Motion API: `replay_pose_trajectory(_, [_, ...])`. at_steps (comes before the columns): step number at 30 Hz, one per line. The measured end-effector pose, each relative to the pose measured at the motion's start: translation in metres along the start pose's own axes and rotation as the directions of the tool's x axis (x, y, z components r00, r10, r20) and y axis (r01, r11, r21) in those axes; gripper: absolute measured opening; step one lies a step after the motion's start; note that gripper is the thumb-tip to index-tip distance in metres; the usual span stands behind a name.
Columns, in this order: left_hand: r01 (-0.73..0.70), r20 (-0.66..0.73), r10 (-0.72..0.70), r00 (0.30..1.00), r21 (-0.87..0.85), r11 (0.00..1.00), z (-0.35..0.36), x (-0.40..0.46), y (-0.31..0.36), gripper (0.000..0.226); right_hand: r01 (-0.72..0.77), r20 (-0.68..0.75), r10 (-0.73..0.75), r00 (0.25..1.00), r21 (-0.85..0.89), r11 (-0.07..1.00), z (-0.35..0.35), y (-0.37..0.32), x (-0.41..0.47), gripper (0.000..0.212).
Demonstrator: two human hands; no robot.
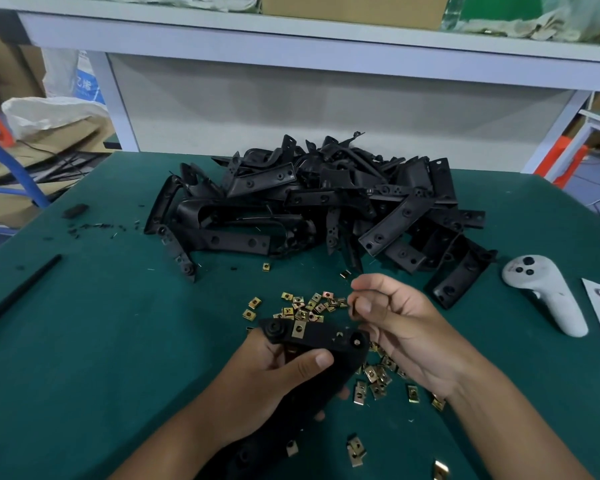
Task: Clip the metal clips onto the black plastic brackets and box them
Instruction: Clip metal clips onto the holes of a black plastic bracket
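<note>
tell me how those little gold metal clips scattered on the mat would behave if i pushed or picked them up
The metal clips are small, flat and squarish, so they would likely slide rather than roll. They look light, probably scattering easily when pushed. Lying flat on the green mat, they may need a fingertip pinch to lift.

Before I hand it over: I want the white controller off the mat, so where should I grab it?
Take the white controller by its long handle, which angles toward the near right. Come from above with fingers across the handle's width; it lies flat, apart from the bracket pile, so both sides look free.
</note>
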State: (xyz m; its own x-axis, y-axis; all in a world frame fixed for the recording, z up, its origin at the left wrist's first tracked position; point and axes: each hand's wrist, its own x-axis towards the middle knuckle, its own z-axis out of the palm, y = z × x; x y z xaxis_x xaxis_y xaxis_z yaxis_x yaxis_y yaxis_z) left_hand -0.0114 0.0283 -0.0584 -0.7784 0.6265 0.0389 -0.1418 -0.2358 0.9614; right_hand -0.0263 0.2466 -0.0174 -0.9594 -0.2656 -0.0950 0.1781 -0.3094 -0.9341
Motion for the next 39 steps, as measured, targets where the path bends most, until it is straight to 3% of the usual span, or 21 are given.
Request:
replay_pose_trajectory(12, [0.016, -0.026, -0.014, 1.0, 0.044, 0.999, -0.0002, -0.001, 0.0008, 0.03, 0.007, 0.022, -0.008, 1.0, 0.009, 1.0, -0.0025, 0.0006, -0.0007, 0.052])
replay_pose_trajectory(18, [0.021, -0.019, -0.02, 1.0, 0.059, 0.998, -0.0002, -0.0019, 0.0005, 0.031, 0.017, 0.079, -0.018, 0.997, 0.013, 1.0, 0.0009, -0.0022, -0.0032, 0.039])
replay_pose_trajectory(22, [0.034, -0.029, -0.033, 0.999, 0.062, 0.997, 0.0015, -0.0029, 0.0027, 0.033, 0.025, 0.07, -0.027, 0.997, 0.023, 0.999, 0.0042, -0.0022, -0.0039, 0.018])
replay_pose_trajectory(32, [0.056, -0.055, -0.052, 0.997, 0.063, 0.996, 0.0024, -0.0017, 0.0063, 0.034, 0.052, -0.006, -0.052, 0.999, 0.01, 0.999, 0.0023, -0.0012, -0.0022, 0.012])
replay_pose_trajectory(34, [0.046, -0.078, -0.038, 0.996, 0.105, 0.993, 0.0033, -0.0019, 0.0071, 0.034, 0.051, -0.014, -0.051, 0.999, -0.006, 0.999, 0.0021, -0.0018, -0.0018, 0.018])
replay_pose_trajectory(39, [0.01, -0.195, 0.096, 0.976, 0.482, 0.876, 0.0058, -0.0053, 0.0072, 0.034, 0.079, 0.025, -0.076, 0.997, -0.151, 0.985, 0.0058, -0.0009, -0.0054, 0.01])
